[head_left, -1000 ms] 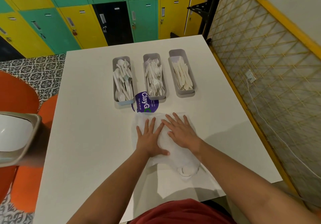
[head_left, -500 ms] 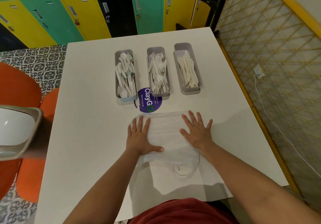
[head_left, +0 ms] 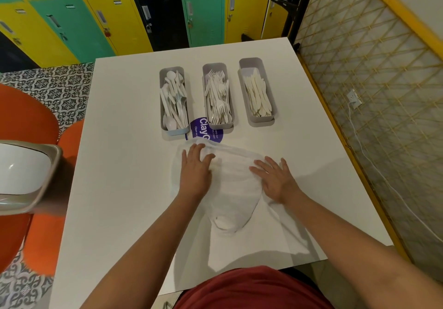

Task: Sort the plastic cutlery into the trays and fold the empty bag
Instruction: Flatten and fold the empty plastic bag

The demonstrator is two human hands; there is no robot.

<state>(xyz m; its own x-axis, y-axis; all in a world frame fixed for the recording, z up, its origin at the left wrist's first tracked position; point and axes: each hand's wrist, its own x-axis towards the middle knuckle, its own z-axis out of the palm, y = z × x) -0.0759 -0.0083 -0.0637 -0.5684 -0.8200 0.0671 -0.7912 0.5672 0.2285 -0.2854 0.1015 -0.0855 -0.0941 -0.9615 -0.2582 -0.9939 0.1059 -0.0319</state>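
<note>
Since half a second earlier the left hand (head_left: pixel 195 173) had slid from the near left part of the bag (head_left: pixel 233 184) up toward its far left corner, while the right hand (head_left: pixel 275 180) kept its place on the right side. The thin, see-through bag lay flat on the white table (head_left: pixel 124 165), just near of the trays, its far edge bunched under the left hand's fingers, which looked partly curled into the film; whether they actually pinched it I could not tell. The right hand lay spread, fingers straight, palm down, probably pinning the slippery plastic so it would not drift while the other side was gathered for a fold. Farther off stood three grey trays in a row: the spoon tray (head_left: pixel 173 100) on the left, the fork tray (head_left: pixel 218 97) in the middle, the knife tray (head_left: pixel 257 93) on the right, so sorting looked finished. A purple round sticker (head_left: pixel 203 129) sat between the bag and the nearer tray ends, partly covered by the bag's far edge. An orange seat (head_left: pixel 24 117) stood left of the table, and nothing blocked the fold.
</note>
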